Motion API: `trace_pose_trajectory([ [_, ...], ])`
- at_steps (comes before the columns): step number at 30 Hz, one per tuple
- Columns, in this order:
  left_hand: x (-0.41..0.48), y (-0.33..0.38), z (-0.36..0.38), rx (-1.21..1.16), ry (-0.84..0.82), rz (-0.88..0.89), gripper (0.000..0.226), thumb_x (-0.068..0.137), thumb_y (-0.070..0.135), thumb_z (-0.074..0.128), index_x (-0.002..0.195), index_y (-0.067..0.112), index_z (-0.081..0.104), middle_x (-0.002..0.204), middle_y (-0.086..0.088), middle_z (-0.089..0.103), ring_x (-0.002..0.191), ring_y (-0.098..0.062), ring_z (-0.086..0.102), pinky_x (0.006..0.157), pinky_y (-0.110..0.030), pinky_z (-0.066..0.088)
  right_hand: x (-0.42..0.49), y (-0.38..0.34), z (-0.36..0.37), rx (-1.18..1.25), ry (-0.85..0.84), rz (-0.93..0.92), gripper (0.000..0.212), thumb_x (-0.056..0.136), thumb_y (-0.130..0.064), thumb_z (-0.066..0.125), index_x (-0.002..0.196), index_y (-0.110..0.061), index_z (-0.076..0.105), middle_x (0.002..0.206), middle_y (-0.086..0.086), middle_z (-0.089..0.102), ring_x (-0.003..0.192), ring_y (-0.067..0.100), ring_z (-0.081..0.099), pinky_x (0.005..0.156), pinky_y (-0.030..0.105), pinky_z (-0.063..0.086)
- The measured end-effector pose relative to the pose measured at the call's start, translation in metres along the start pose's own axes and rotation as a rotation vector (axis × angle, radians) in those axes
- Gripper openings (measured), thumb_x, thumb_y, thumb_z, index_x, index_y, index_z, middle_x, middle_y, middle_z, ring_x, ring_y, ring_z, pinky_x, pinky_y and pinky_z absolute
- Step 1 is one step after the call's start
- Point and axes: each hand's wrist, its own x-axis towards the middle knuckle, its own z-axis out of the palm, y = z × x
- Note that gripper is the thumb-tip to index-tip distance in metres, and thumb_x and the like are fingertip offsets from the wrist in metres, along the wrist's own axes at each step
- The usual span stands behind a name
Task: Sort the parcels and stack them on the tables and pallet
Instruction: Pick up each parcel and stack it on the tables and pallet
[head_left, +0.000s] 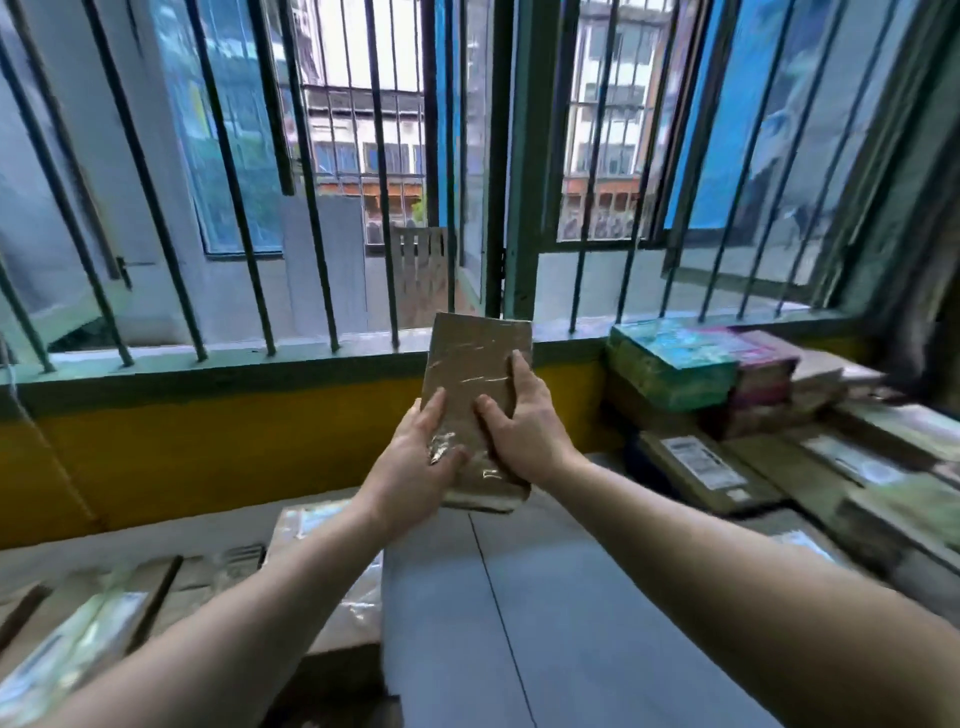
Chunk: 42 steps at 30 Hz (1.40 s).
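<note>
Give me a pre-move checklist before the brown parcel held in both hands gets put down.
1. Grip: left hand and right hand both hold the brown parcel: ok.
2. Parcel free: it is lifted above the grey table and touches nothing else: ok.
3. Label for sorting: the visible face shows only tape, no label: cannot tell.
4. Drop spot: bare tabletop lies directly below the hands: ok.
5. Stacked boxes at right, steady enough to take more: blurred, cannot tell.
6. Clearance to the window bars beyond the parcel: depth unclear, cannot tell.
</note>
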Motion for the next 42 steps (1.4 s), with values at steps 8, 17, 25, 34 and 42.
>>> trace_pose_trajectory([
  [8, -0.033, 0.109, 0.105, 0.101, -0.094, 0.240, 0.073, 0.087, 0.036, 0.065, 0.147, 0.039, 0.025, 0.152, 0.012, 0.031, 0.137, -0.012, 0.034, 0.110, -0.041, 0.037, -0.083, 0.029, -0.153, -0.097, 0.251, 0.114, 0.077, 0.096, -0.044, 0.054, 0.158, -0.031, 0.009, 0.157, 0.004, 0.025, 0.138, 0.027, 0.036, 0.113, 0.035, 0.028],
  [17, -0.063, 0.253, 0.318, 0.053, -0.390, 0.534, 0.073, 0.086, 0.032, 0.067, 0.148, 0.027, 0.029, 0.149, 0.006, 0.034, 0.136, -0.012, 0.035, 0.113, -0.036, 0.030, -0.201, 0.109, -0.381, -0.201, 0.591, 0.237, 0.079, 0.095, -0.041, 0.058, 0.158, -0.028, 0.011, 0.156, 0.007, 0.029, 0.139, 0.024, 0.034, 0.110, 0.029, 0.027],
  [25, -0.134, 0.384, 0.558, -0.001, -0.666, 0.636, 0.071, 0.089, 0.031, 0.064, 0.149, 0.026, 0.026, 0.150, 0.001, 0.034, 0.134, -0.016, 0.036, 0.110, -0.026, 0.029, -0.341, 0.199, -0.591, -0.276, 0.865, 0.439, 0.077, 0.095, -0.039, 0.058, 0.158, -0.029, 0.014, 0.154, 0.007, 0.031, 0.137, 0.024, 0.038, 0.113, 0.036, 0.032],
  [34, -0.135, 0.442, 0.715, 0.021, -0.887, 0.712, 0.075, 0.089, 0.040, 0.060, 0.150, 0.033, 0.018, 0.153, 0.009, 0.028, 0.131, -0.013, 0.038, 0.107, -0.034, 0.037, -0.388, 0.288, -0.707, -0.286, 1.004, 0.595, 0.075, 0.097, -0.039, 0.055, 0.158, -0.029, 0.012, 0.159, 0.006, 0.022, 0.141, 0.025, 0.031, 0.112, 0.034, 0.027],
  [42, -0.054, 0.478, 0.834, -0.029, -0.964, 0.730, 0.073, 0.091, 0.037, 0.059, 0.150, 0.034, 0.016, 0.151, 0.005, 0.030, 0.128, -0.018, 0.043, 0.104, -0.040, 0.042, -0.327, 0.358, -0.801, -0.352, 1.010, 0.695, 0.074, 0.098, -0.047, 0.050, 0.156, -0.035, 0.005, 0.158, 0.003, 0.021, 0.137, 0.028, 0.036, 0.110, 0.042, 0.034],
])
